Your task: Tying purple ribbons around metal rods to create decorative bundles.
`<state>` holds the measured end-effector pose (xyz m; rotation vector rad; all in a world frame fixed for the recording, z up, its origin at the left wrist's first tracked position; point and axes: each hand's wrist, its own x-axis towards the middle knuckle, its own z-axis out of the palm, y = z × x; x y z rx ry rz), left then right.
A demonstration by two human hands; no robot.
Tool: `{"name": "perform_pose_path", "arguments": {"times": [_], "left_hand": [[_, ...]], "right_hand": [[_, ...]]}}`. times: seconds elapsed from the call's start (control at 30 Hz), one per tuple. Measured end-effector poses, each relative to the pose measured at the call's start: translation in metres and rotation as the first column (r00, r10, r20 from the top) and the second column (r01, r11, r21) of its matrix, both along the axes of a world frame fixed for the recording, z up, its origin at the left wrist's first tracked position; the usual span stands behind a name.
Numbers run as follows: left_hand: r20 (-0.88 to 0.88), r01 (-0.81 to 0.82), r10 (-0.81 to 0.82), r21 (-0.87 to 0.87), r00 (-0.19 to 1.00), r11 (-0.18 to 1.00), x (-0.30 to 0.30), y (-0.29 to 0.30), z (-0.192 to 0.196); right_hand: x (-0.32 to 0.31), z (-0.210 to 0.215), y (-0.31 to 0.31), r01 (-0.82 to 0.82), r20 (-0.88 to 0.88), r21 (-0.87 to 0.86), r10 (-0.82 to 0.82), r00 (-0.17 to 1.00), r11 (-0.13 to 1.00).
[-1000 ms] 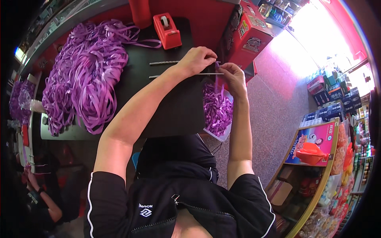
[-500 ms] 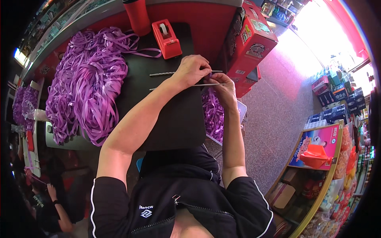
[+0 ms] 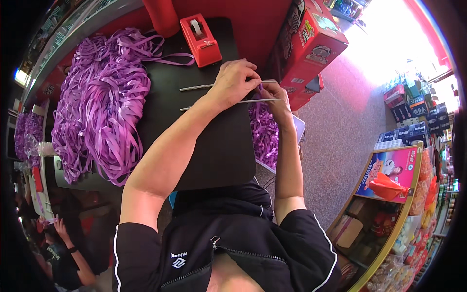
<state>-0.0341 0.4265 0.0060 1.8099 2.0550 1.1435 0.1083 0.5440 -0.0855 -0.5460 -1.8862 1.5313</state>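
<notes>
My left hand [image 3: 235, 82] is closed over the far right part of the black table [image 3: 214, 151], thumb and fingers pinched together. Against its fingertips, my right hand [image 3: 278, 100] is closed too, with curled fingers. A short bit of purple ribbon [image 3: 261, 90] shows between them. Two thin metal rods, a far one [image 3: 195, 88] and a near one [image 3: 258, 101], run left to right; my left hand and wrist lie across them. The near rod's right end passes in front of my right hand. A large heap of purple ribbon [image 3: 104, 107] covers the table's left side.
Beyond my left hand are a red tape dispenser [image 3: 201, 41] and a red cylinder [image 3: 162, 17]. Red cartons [image 3: 311, 44] stand at the far right. Below the table's right edge sits a bin of purple ribbon pieces [image 3: 264, 136]. Another person [image 3: 68, 258] works at lower left.
My right hand has turned slightly, and more of the purple ribbon shows between my fingers. The whole view has shifted a little. At lower left the other person's hands have risen.
</notes>
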Motion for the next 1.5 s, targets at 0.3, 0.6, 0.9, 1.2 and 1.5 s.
{"name": "perform_pose_path", "arguments": {"times": [0.3, 0.6, 0.9, 1.2, 1.5], "left_hand": [[0.001, 0.003, -0.003, 0.023, 1.0, 1.0, -0.002, -0.002, -0.006], [0.017, -0.011, 0.011, -0.025, 1.0, 1.0, 0.002, 0.002, -0.002], [0.055, -0.01, 0.012, -0.038, 0.998, 0.999, 0.001, 0.002, -0.004], [0.039, -0.021, 0.023, -0.044, 0.999, 0.999, 0.0, 0.001, -0.007], [0.033, -0.019, 0.02, -0.04, 0.999, 0.999, 0.001, 0.001, -0.005]], "right_hand": [[0.008, -0.071, -0.008, 0.056, 0.31, 0.062, -0.073, 0.948, 0.996], [0.031, -0.2, -0.023, 0.066, 0.285, -0.113, -0.032, 0.958, 0.991], [0.059, -0.235, -0.054, 0.123, 0.231, 0.008, -0.121, 0.965, 0.992], [0.065, -0.194, -0.072, 0.067, -0.024, -0.751, -0.129, 0.991, 0.657], [0.032, -0.194, -0.041, 0.269, 0.019, -0.757, -0.391, 0.92, 0.595]]}}
